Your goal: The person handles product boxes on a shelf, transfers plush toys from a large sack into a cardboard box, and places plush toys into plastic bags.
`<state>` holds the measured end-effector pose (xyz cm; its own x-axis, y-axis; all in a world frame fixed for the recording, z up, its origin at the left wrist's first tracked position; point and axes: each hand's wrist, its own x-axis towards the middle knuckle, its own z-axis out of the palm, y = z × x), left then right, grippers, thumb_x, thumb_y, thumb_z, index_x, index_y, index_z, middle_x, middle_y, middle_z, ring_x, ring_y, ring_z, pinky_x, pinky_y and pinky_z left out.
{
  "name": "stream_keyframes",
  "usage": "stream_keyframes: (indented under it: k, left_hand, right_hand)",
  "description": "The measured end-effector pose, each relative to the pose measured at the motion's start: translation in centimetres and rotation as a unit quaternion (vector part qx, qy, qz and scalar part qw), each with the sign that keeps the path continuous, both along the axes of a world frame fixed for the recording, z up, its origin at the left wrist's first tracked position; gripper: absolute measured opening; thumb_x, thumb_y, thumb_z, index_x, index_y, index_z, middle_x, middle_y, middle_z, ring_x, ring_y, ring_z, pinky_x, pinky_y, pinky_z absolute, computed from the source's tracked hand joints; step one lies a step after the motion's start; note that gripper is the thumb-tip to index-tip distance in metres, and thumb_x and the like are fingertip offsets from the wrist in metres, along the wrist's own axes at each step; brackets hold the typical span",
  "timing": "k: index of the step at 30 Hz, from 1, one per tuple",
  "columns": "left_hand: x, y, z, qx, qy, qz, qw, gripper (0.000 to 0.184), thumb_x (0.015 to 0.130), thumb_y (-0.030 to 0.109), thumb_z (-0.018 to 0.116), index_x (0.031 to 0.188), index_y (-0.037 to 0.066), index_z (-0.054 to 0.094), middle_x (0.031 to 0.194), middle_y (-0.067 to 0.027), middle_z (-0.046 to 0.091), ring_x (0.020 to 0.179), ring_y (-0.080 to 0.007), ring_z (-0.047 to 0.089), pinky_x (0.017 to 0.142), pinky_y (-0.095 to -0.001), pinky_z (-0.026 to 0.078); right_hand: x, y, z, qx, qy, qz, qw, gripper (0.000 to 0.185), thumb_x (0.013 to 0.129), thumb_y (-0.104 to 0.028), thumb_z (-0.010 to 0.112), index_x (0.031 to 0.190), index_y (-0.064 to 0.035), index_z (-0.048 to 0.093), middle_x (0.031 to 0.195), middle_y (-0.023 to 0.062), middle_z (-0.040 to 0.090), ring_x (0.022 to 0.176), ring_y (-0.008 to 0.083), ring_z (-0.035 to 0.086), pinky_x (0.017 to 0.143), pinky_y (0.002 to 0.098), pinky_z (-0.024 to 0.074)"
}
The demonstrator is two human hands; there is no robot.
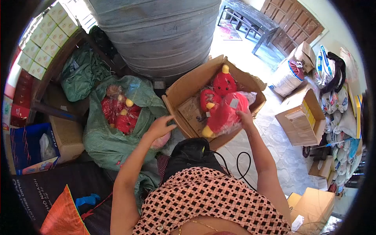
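My right hand grips a red plush toy with a yellow tip, wrapped in clear plastic, over the open cardboard box. Two more red plush toys with yellow parts lie inside that box, one of them a rounded toy at the back. My left hand is empty, fingers apart, near the box's left edge; whether it touches the cardboard I cannot tell. To its left a green woven sack gapes, showing several plastic-wrapped red toys with yellow parts.
A large grey ribbed tank stands behind the box. On the right are an opened carton, a white sack and piled bags. A blue box sits at left. A black cable loops beside my lap.
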<state>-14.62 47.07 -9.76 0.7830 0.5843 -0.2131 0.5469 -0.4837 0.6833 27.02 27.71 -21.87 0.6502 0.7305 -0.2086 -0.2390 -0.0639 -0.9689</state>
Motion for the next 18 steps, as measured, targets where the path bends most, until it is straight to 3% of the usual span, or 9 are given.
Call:
stream_keyframes:
  k: [1, 3, 7, 8, 11, 13, 15, 17, 18]
  left_hand:
    - [-3.4, -0.3, -2.7, -0.011, -0.009, 0.043, 0.999, 0.051, 0.081, 0.032, 0.065, 0.123, 0.006, 0.054, 0.114, -0.0171, 0.061, 0.105, -0.0312, 0.059, 0.089, -0.0353, 0.046]
    - [-9.8, -2.3, -7.1, -0.108, 0.046, 0.154, 0.981, 0.056, 0.08, 0.041, 0.063, 0.122, 0.005, 0.055, 0.115, -0.0202, 0.06, 0.107, -0.032, 0.058, 0.09, -0.0366, 0.045]
    - [-18.4, -9.1, -10.5, -0.165, 0.08, 0.232, 0.955, 0.058, 0.083, 0.04, 0.06, 0.123, -0.002, 0.053, 0.11, -0.0185, 0.062, 0.098, -0.0269, 0.062, 0.084, -0.0357, 0.047]
    - [-19.2, -10.8, -10.6, -0.215, 0.085, 0.289, 0.929, 0.057, 0.083, 0.039, 0.06, 0.123, -0.002, 0.053, 0.109, -0.0178, 0.063, 0.097, -0.0259, 0.062, 0.083, -0.0352, 0.047]
    - [-19.6, -14.7, -10.6, -0.327, 0.098, 0.412, 0.845, 0.055, 0.083, 0.036, 0.06, 0.123, -0.002, 0.053, 0.108, -0.0159, 0.063, 0.093, -0.0233, 0.062, 0.08, -0.0337, 0.047]
    - [-19.5, -16.0, -10.8, -0.359, 0.106, 0.443, 0.814, 0.054, 0.083, 0.033, 0.059, 0.123, -0.002, 0.053, 0.108, -0.0152, 0.063, 0.091, -0.0223, 0.062, 0.078, -0.0328, 0.047]
    - [-19.8, -16.1, -12.1, -0.354, 0.105, 0.416, 0.831, 0.054, 0.083, 0.033, 0.059, 0.123, -0.003, 0.053, 0.108, -0.0162, 0.063, 0.094, -0.0233, 0.061, 0.08, -0.0331, 0.047]
    - [-20.0, -16.1, -12.3, -0.332, 0.09, 0.397, 0.851, 0.053, 0.083, 0.033, 0.058, 0.123, -0.003, 0.052, 0.11, -0.0166, 0.062, 0.098, -0.0244, 0.06, 0.083, -0.0333, 0.046]
    - [-19.9, -15.6, -12.0, -0.313, 0.078, 0.387, 0.864, 0.053, 0.083, 0.033, 0.058, 0.122, -0.003, 0.052, 0.112, -0.0166, 0.062, 0.1, -0.0251, 0.06, 0.084, -0.0333, 0.046]
  right_hand:
    - [0.8, -0.8, -2.7, -0.027, -0.027, -0.021, 0.999, 0.059, 0.068, 0.0, 0.064, 0.125, -0.0016, 0.046, 0.112, 0.0116, 0.059, 0.099, 0.0246, 0.059, 0.084, 0.0356, 0.0495]
    - [-0.2, -1.6, -1.3, -0.077, 0.013, -0.05, 0.996, 0.06, 0.067, 0.0, 0.065, 0.124, -0.0011, 0.047, 0.112, 0.0121, 0.06, 0.097, 0.0247, 0.06, 0.083, 0.0349, 0.0496]
    - [1.4, -1.1, -4.1, -0.094, 0.022, -0.083, 0.992, 0.05, 0.071, 0.001, 0.061, 0.12, -0.0021, 0.05, 0.108, 0.0108, 0.061, 0.094, 0.0239, 0.061, 0.082, 0.0354, 0.0508]
    - [2.5, -0.6, -5.7, -0.103, -0.004, -0.086, 0.991, 0.05, 0.071, -0.001, 0.062, 0.12, -0.0019, 0.05, 0.107, 0.0101, 0.062, 0.094, 0.0239, 0.061, 0.082, 0.0354, 0.0507]
    - [2.4, 2.4, -2.9, -0.003, 0.043, -0.041, 0.998, 0.051, 0.072, -0.002, 0.062, 0.121, -0.0022, 0.05, 0.107, 0.0087, 0.062, 0.096, 0.0232, 0.061, 0.083, 0.0346, 0.0503]
    - [2.9, 4.6, -1.3, 0.04, 0.075, 0.001, 0.996, 0.065, 0.074, -0.008, 0.063, 0.133, -0.0107, 0.036, 0.122, 0.011, 0.053, 0.1, 0.0271, 0.058, 0.08, 0.0434, 0.0506]
    - [3.6, 6.3, -0.1, 0.068, 0.145, 0.035, 0.986, 0.079, 0.075, -0.016, 0.066, 0.142, -0.0173, 0.023, 0.132, 0.0142, 0.044, 0.102, 0.034, 0.056, 0.075, 0.0476, 0.0508]
    - [3.5, 7.0, 3.1, -0.198, 0.125, -0.073, 0.969, 0.1, 0.074, -0.036, 0.069, 0.145, -0.0259, 0.001, 0.14, 0.0179, 0.031, 0.098, 0.0438, 0.053, 0.066, 0.0482, 0.0503]
    - [3.9, 7.2, 2.9, -0.216, 0.091, -0.047, 0.971, 0.111, 0.069, -0.048, 0.07, 0.145, -0.027, -0.009, 0.139, 0.0196, 0.029, 0.089, 0.0442, 0.052, 0.06, 0.0436, 0.0488]
